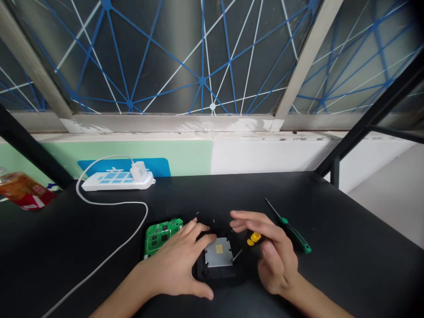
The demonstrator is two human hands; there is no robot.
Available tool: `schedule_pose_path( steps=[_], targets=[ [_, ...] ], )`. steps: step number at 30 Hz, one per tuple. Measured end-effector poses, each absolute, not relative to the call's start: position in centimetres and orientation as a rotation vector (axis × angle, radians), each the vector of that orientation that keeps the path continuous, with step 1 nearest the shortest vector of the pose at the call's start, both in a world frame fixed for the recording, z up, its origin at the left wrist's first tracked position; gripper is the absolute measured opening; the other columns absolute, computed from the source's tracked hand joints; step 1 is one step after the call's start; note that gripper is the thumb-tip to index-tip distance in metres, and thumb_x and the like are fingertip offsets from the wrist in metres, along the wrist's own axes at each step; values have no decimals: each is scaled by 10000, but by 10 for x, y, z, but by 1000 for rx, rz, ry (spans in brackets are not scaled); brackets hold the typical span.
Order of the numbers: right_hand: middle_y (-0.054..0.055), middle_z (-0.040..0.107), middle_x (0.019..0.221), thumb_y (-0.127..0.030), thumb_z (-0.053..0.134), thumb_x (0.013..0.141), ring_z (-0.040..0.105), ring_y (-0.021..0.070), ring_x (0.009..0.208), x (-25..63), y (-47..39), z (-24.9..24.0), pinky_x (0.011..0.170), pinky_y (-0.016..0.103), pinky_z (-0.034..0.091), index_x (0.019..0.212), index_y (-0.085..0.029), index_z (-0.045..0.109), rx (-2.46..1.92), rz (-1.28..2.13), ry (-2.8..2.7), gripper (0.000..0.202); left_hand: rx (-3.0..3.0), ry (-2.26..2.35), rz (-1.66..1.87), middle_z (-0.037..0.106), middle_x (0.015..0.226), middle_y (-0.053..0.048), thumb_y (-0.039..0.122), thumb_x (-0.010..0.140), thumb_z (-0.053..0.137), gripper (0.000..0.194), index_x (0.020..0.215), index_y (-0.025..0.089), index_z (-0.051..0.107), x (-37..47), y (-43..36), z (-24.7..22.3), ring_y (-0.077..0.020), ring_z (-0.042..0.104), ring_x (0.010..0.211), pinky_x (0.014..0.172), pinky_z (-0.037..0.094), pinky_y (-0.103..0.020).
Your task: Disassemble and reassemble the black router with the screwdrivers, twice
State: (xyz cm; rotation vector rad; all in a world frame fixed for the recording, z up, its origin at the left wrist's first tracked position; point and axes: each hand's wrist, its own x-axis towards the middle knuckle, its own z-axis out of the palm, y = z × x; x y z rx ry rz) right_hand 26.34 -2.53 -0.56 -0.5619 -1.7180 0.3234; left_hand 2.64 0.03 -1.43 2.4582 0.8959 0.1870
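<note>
My left hand is spread over the left side of a black plastic casing. Its fingertips touch the casing's upper left part, and the thumb stretches out by the lower left corner. A silver metal plate with a small yellowish square lies inside the casing. Partly under my left forearm and hand is a green circuit board in a black frame. To the right of the casing, my right hand hovers with fingers extended and thumb bent in, nothing visible in it. A thin silver piece sticks out at the casing's right edge.
Small yellow parts lie beside my right hand. A green and black screwdriver rests further right. Tiny screws lie behind the casing. At the back left stand a white power strip with a cable and a bottle.
</note>
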Motion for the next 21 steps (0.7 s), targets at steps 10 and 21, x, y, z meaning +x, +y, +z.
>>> schedule_pose_path(
  steps=[10, 21],
  targets=[
    [133, 613, 1168, -84, 335, 974, 631, 242, 1021, 263, -25, -4, 736, 452, 581, 1290, -199, 518, -624, 329, -1697, 383, 2464, 921, 149, 416, 1454, -113, 693, 657, 766, 966, 1456, 300, 392, 27, 0, -11, -455, 247, 1423, 1146, 256, -626],
    [119, 621, 1122, -96, 359, 965, 631, 230, 968, 264, -25, -4, 728, 450, 587, 1308, -213, 512, -636, 249, -1727, 393, 2474, 917, 150, 416, 1453, -108, 692, 666, 757, 957, 1459, 308, 384, 27, 0, -12, -451, 248, 1423, 1145, 254, -632]
  ],
)
